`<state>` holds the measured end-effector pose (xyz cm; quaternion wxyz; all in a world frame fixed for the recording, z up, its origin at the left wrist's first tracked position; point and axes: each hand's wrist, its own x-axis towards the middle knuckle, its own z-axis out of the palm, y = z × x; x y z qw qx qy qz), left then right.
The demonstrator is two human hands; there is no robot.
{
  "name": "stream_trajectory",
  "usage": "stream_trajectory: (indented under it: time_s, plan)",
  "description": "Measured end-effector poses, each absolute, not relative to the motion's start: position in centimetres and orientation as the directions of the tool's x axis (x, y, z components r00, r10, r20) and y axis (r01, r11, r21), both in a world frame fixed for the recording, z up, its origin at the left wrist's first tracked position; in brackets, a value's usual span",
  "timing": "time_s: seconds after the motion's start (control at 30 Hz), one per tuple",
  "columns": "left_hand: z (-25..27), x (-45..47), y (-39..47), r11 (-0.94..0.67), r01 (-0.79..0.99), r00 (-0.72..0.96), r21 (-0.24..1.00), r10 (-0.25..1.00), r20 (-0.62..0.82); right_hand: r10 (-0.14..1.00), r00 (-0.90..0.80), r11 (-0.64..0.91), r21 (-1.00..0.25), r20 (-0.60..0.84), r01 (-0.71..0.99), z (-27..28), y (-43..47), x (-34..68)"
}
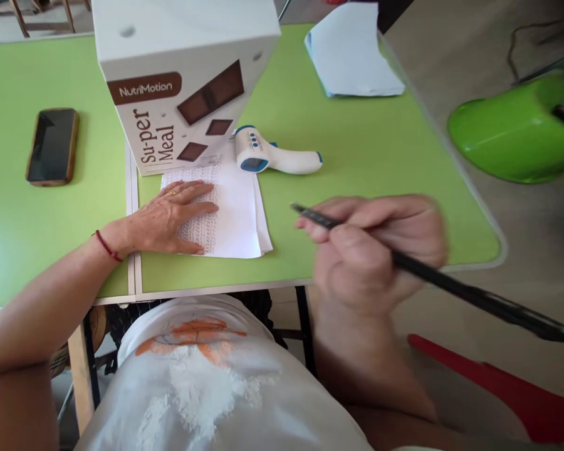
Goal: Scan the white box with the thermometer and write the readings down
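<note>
From here, I fear the paper (pixel 237 219) slipping should left fingers (pixel 200 209), spread at nine o'clock, ease while right fingers (pixel 373 210) pinch the pen (pixel 451 281).

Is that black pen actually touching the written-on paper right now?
Apart. The head view shows the pen in the right hand, its tip off to the right of the paper, with green tabletop visible between them.

We wear a pale shirt (pixel 286 407) with an orange and white picture (pixel 200 379), a red bracelet (pixel 107 246) and a gold ring (pixel 172 193).
</note>
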<state>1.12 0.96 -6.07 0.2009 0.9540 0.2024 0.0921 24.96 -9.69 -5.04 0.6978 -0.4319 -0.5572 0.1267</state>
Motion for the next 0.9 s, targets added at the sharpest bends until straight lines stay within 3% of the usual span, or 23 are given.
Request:
stream_trajectory:
  time_s: [0.1,0.2,0.47,0.63,0.9]
  plan:
    - [-6.0,1.3,0.9,-0.838,0.362,0.898,0.407,0.431,0.088,0.843,0.259,0.419,-0.877,0.472,0.236,-5.5,-11.5,21.5]
    - [-6.1,1.4,0.8,-0.836,0.369,0.896,0.407,0.436,0.084,0.918,0.131,0.326,-0.9,0.374,0.29,-6.4,-12.7,20.3]
    - [-6.0,1.5,0.4,-0.825,0.387,0.889,0.412,0.453,0.071,0.899,0.091,0.337,-0.81,0.428,0.479,-8.2,-13.2,20.5]
    - [-6.0,1.8,0.1,-0.814,0.42,0.868,0.402,0.489,0.084,0.871,-0.016,0.432,-0.75,0.491,0.501,-8.2,-12.9,20.2]
    - [-6.1,2.0,0.2,-0.814,0.41,0.87,0.411,0.485,0.092,0.868,-0.023,0.439,-0.745,0.497,0.503,-8.3,-12.9,20.3]
